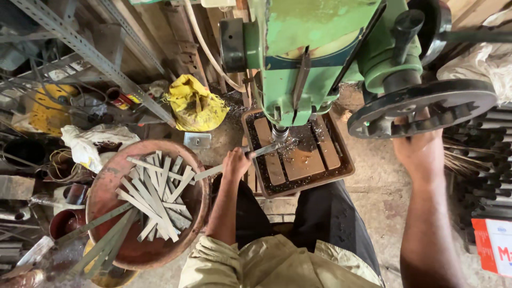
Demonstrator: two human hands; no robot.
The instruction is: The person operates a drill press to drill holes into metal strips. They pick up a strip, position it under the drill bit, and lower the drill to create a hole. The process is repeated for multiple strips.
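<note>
Under the green drill (298, 58), the left hand (236, 162) pinches a flat metal strip (234, 162) on the slotted table (341, 160) while the right hand (421, 149) grips the wheel (426, 104); a snagging bit could spin the strip.

A rusty round pan (106, 181) of cut metal strips (154, 194) sits at lower left. A crumpled yellow bag (196, 109) lies at upper centre-left, with slotted angle-iron bars (90, 53) crossing the upper left.

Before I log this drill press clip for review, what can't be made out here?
Head view only:
- Right hand: fingers hidden behind the black feed wheel.
- Drill tip: hidden by the chuck above the metal strip.
- Left hand: grip underside out of sight.
- Green drill press: cut off by the top edge.
</note>
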